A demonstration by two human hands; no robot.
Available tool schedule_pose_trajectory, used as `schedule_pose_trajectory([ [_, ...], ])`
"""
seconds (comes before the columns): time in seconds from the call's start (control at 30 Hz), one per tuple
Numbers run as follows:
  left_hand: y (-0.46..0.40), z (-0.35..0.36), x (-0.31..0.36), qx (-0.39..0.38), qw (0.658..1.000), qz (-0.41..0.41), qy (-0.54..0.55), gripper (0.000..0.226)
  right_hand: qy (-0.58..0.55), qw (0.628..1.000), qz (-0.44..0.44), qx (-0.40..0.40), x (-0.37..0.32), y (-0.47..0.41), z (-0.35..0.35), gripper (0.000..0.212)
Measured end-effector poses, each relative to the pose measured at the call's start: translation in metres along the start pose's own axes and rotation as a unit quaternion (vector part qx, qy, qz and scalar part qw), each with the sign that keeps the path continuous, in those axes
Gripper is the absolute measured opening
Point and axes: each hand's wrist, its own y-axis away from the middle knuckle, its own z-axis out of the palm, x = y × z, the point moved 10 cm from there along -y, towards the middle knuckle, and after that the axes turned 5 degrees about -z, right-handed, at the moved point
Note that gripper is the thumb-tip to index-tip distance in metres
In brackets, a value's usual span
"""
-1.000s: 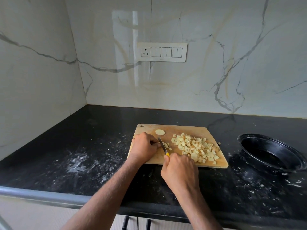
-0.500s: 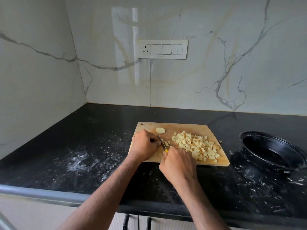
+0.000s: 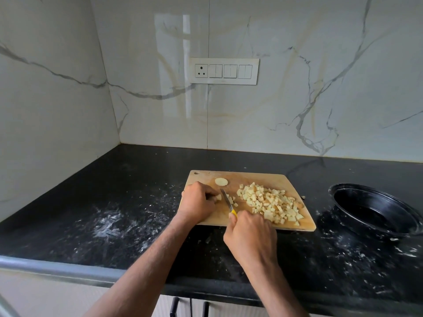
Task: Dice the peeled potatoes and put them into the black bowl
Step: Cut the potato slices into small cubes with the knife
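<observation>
A wooden cutting board (image 3: pixel 256 177) lies on the black counter. A heap of diced potato (image 3: pixel 270 201) covers its right half, and one round slice (image 3: pixel 221 181) sits near its far left corner. My left hand (image 3: pixel 198 201) holds a small potato piece (image 3: pixel 218 197) down on the board with curled fingers. My right hand (image 3: pixel 250 234) grips the yellow handle of a knife (image 3: pixel 227 200), whose blade rests on the board just right of that piece. A few small cubes (image 3: pixel 234 201) lie beside the blade. The black bowl (image 3: pixel 375 210) stands to the right of the board.
The black counter (image 3: pixel 128 202) is streaked with white residue on the left and right. Marble walls meet in a corner at the back left. A white switch plate (image 3: pixel 223 71) is on the back wall. Cabinet handles (image 3: pixel 174 306) show below the counter's front edge.
The knife blade has shifted slightly on the board beside the held piece; both hands stay in nearly the same place. The camera view tilted a little.
</observation>
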Motion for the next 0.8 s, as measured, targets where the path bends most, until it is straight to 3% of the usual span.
schedule_pose_trajectory([
  [0.5,-0.001,-0.002,-0.002,0.023,1.000,-0.005,0.007,0.011,-0.013,0.999,-0.005,-0.045,-0.003,-0.004,0.007,0.036],
  [0.8,-0.007,0.000,-0.001,0.017,1.000,0.001,0.007,0.009,-0.030,0.997,-0.003,-0.064,-0.006,-0.009,0.018,0.027],
])
